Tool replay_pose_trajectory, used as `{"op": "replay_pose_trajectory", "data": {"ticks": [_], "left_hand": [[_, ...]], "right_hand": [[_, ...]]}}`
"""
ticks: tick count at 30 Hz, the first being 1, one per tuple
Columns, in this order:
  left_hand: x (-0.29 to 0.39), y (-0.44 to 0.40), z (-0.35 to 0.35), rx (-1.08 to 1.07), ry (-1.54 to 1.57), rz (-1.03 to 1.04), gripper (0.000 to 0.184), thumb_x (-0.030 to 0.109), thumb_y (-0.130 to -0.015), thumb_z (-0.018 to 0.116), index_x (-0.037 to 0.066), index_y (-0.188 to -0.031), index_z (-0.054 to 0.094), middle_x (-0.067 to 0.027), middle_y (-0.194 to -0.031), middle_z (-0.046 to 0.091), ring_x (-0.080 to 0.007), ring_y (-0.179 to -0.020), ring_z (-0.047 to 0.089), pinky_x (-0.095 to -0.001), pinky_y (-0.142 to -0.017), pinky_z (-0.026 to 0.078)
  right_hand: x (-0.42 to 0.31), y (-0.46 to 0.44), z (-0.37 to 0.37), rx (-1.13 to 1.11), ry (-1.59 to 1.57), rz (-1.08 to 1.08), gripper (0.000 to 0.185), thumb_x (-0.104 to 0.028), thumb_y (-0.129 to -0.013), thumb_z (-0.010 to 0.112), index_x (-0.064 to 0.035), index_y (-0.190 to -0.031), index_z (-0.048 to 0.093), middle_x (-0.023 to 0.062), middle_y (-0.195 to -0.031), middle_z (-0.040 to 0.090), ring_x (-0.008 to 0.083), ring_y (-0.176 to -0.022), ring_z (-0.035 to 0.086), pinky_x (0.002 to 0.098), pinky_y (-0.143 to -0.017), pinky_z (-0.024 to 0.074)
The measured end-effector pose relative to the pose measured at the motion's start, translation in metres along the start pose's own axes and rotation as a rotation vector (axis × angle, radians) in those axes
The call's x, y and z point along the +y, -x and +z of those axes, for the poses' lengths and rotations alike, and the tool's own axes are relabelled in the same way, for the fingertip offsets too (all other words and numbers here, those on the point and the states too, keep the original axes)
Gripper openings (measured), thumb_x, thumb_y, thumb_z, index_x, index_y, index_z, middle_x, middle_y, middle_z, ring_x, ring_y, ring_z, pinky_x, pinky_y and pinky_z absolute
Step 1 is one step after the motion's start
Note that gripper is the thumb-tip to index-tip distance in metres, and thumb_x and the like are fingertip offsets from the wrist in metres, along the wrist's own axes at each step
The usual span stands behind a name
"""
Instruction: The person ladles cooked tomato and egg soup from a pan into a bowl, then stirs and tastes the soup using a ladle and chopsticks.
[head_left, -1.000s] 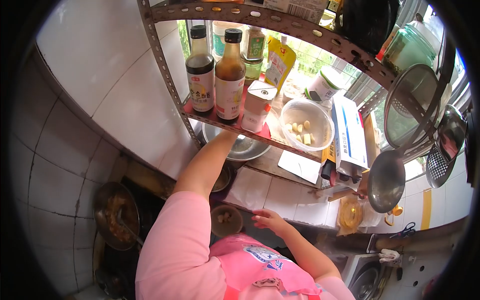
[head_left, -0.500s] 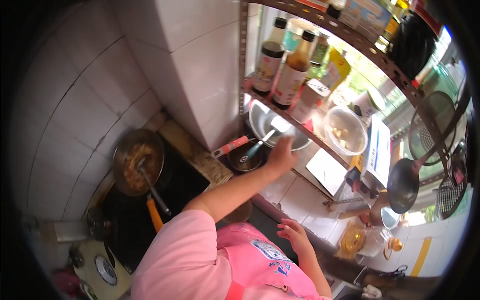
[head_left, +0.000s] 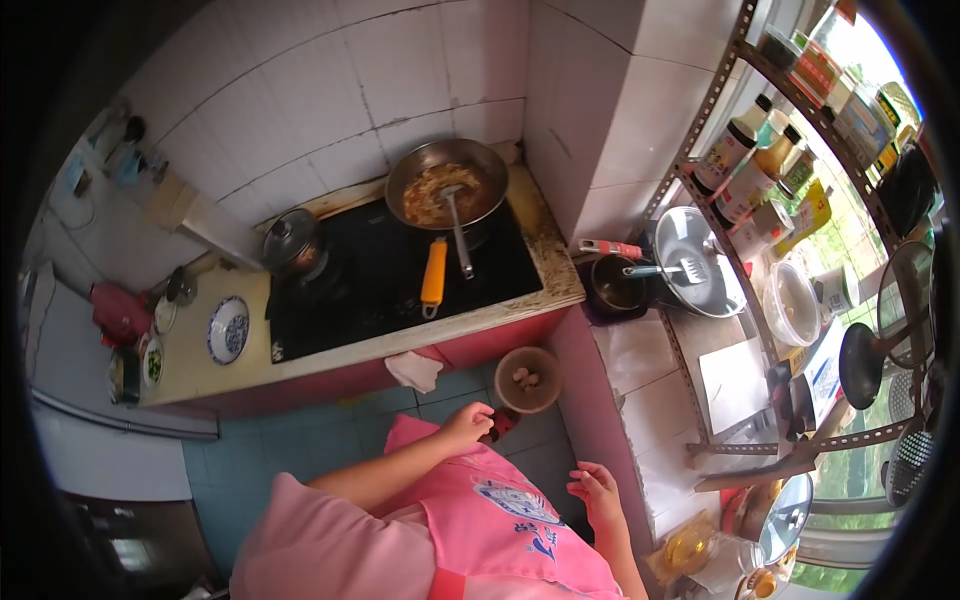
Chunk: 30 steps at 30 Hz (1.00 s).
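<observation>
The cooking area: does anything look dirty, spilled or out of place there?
Yes: the counter strip right of the black cooktop shows dark brown stains, unlike the paler front edge. A crumpled white cloth hangs against the red front. I see no clear spill around the wok.

— How is the left hand [head_left: 466, 430] held?
— The forearm [head_left: 385, 472] is angled inward; fingers [head_left: 481, 412] are curled, closure unconfirmed.
— And the right hand [head_left: 599, 490]?
— It is held forward, fingers parted and half-bent.

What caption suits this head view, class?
Left hand and right hand near a pink apron; on the hob, a pan of food.
</observation>
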<state>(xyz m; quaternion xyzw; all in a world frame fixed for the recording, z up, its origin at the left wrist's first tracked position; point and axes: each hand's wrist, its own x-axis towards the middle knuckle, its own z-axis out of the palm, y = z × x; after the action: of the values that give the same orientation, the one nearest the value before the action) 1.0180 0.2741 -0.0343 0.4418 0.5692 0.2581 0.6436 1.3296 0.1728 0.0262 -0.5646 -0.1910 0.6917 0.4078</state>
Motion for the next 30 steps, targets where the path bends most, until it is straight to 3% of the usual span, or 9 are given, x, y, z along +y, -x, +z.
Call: {"op": "replay_pose_trajectory", "data": {"ticks": [7, 9, 10, 14, 20, 24, 30], "left_hand": [[-0.023, 0.085, -0.074, 0.214, 0.245, -0.102, 0.031, 0.019, -0.093, 0.053, 0.006, -0.121, 0.049, -0.0057, -0.100, 0.063, -0.0134, -0.087, 0.061, -0.0273, -0.071, 0.049], [-0.039, 0.098, -0.110, 0.344, 0.574, -0.187, 0.031, 0.024, -0.093, 0.053, 0.010, -0.120, 0.048, -0.0062, -0.102, 0.063, -0.0172, -0.089, 0.061, -0.0328, -0.074, 0.050], [-0.050, 0.105, -0.132, 0.377, 0.596, -0.186, 0.031, 0.024, -0.093, 0.053, 0.010, -0.120, 0.048, -0.0062, -0.102, 0.063, -0.0172, -0.089, 0.061, -0.0328, -0.074, 0.050], [-0.103, 0.123, -0.253, 0.669, 1.101, -0.150, 0.037, 0.034, -0.089, 0.056, 0.011, -0.117, 0.048, -0.0089, -0.102, 0.062, -0.0236, -0.090, 0.061, -0.0407, -0.077, 0.050], [-0.174, 0.161, -0.470, 0.963, 1.328, 0.047, 0.057, 0.046, -0.092, 0.050, 0.008, -0.131, 0.035, -0.0129, -0.107, 0.057, -0.0266, -0.094, 0.060, -0.0459, -0.082, 0.052], [-0.194, 0.173, -0.559, 0.988, 1.344, 0.079, 0.062, 0.047, -0.090, 0.055, 0.008, -0.132, 0.032, -0.0167, -0.114, 0.053, -0.0289, -0.100, 0.059, -0.0508, -0.086, 0.051], [-0.238, 0.151, -0.629, 0.790, 1.352, 0.102, 0.053, 0.033, -0.093, 0.056, 0.013, -0.134, 0.030, -0.0181, -0.121, 0.051, -0.0301, -0.101, 0.060, -0.0520, -0.087, 0.051]], "right_hand": [[0.030, 0.028, 0.072, -0.107, 0.171, 0.118, 0.020, -0.012, -0.092, 0.056, -0.0049, -0.111, 0.056, 0.0071, -0.095, 0.064, 0.0168, -0.076, 0.064, 0.0292, -0.072, 0.0523], [0.036, 0.031, 0.092, -0.117, 0.203, 0.102, 0.023, -0.015, -0.091, 0.057, -0.0054, -0.111, 0.055, 0.0070, -0.094, 0.064, 0.0175, -0.076, 0.064, 0.0299, -0.071, 0.0524], [0.041, 0.029, 0.097, -0.121, 0.204, 0.098, 0.024, -0.016, -0.090, 0.058, -0.0055, -0.112, 0.054, 0.0072, -0.094, 0.064, 0.0178, -0.075, 0.064, 0.0303, -0.070, 0.0525], [0.058, 0.022, 0.147, -0.088, 0.180, 0.073, 0.018, -0.011, -0.091, 0.057, -0.0047, -0.108, 0.056, 0.0069, -0.090, 0.064, 0.0166, -0.070, 0.064, 0.0304, -0.066, 0.0526], [0.097, 0.004, 0.283, -0.130, 0.229, 0.044, 0.018, -0.014, -0.091, 0.057, -0.0058, -0.107, 0.055, 0.0050, -0.088, 0.063, 0.0154, -0.069, 0.062, 0.0291, -0.066, 0.0510], [0.107, 0.008, 0.376, -0.184, 0.335, 0.072, 0.019, -0.015, -0.091, 0.057, -0.0053, -0.107, 0.054, 0.0043, -0.090, 0.060, 0.0143, -0.075, 0.060, 0.0283, -0.070, 0.0484], [0.126, 0.010, 0.421, -0.167, 0.377, 0.048, 0.020, -0.013, -0.091, 0.055, -0.0053, -0.109, 0.053, 0.0048, -0.092, 0.061, 0.0144, -0.077, 0.060, 0.0284, -0.073, 0.0490]]}}
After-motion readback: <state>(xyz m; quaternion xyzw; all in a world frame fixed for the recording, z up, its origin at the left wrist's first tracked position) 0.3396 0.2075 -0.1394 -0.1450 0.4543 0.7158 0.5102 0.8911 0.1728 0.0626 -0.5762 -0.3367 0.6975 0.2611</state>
